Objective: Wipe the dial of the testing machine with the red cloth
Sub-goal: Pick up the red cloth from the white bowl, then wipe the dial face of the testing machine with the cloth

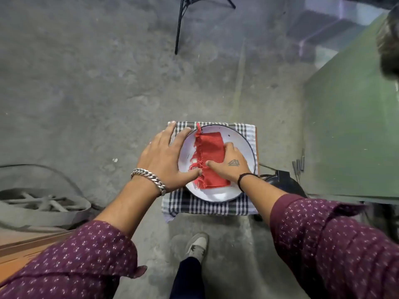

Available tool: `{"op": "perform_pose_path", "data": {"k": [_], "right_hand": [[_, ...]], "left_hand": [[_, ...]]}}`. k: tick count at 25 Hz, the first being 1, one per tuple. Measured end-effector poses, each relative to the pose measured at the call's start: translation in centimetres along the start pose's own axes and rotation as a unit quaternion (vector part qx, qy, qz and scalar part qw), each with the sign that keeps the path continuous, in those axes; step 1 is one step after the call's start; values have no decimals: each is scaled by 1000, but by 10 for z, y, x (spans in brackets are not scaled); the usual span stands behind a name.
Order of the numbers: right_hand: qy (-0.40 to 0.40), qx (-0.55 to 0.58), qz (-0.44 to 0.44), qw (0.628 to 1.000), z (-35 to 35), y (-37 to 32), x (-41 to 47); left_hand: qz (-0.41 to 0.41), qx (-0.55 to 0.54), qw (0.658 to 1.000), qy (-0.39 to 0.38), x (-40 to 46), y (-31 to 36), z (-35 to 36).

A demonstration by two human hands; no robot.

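Note:
A folded red cloth (pixel 210 147) with a frayed fringe lies in a white plate (pixel 238 138) with a dark rim. My right hand (pixel 231 167) rests on the cloth's right side, fingers curled onto it and thumb pressing near the fringe. My left hand (pixel 164 156) lies spread over the plate's left rim, its thumb touching the fringe. The green body of the testing machine (pixel 349 137) stands at the right. Its dial is out of view.
The plate sits on a black-and-white checked cloth (pixel 205 207) over a small stand. A black object (pixel 280 180) lies just right of it. A tripod leg (pixel 179 29) stands behind, a belt and wheel (pixel 43 203) lie at the left, and my shoe (pixel 197 244) is below.

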State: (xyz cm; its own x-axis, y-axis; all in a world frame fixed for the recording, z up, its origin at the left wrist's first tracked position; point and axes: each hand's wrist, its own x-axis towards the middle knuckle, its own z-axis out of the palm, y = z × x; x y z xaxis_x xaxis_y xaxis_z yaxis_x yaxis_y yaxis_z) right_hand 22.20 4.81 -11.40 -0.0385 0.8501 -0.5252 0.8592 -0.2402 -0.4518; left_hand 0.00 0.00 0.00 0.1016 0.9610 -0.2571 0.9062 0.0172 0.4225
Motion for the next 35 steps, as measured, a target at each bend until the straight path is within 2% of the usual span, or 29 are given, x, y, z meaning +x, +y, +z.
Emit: {"op": "perform_pose_path", "data": {"k": [2,5,10,14,20,24,30,35], "right_hand": [[43,23,73,996,15,-5,11],[38,121,143,982,24,-11,14],[35,333,84,939,-27,-21,-14],[66,397,-7,915,-109,-18,-41],[148,414,-59,896,-268,2,-130],[250,404,-73,877,-361,23,-215],[391,394,-80,828,-461,65,-362],[482,367,-82,791,-511,127,-477]], "left_hand": [[-10,-7,1000,9,4,-9,8],[-17,4,1000,-5,7,-16,19],[18,7,1000,-5,17,14,-1],[71,25,997,11,29,62,-41],[184,48,980,62,37,183,-127],[266,54,957,100,23,288,-174],[400,43,902,157,-30,447,-218],[485,38,856,174,-98,562,-226]]}}
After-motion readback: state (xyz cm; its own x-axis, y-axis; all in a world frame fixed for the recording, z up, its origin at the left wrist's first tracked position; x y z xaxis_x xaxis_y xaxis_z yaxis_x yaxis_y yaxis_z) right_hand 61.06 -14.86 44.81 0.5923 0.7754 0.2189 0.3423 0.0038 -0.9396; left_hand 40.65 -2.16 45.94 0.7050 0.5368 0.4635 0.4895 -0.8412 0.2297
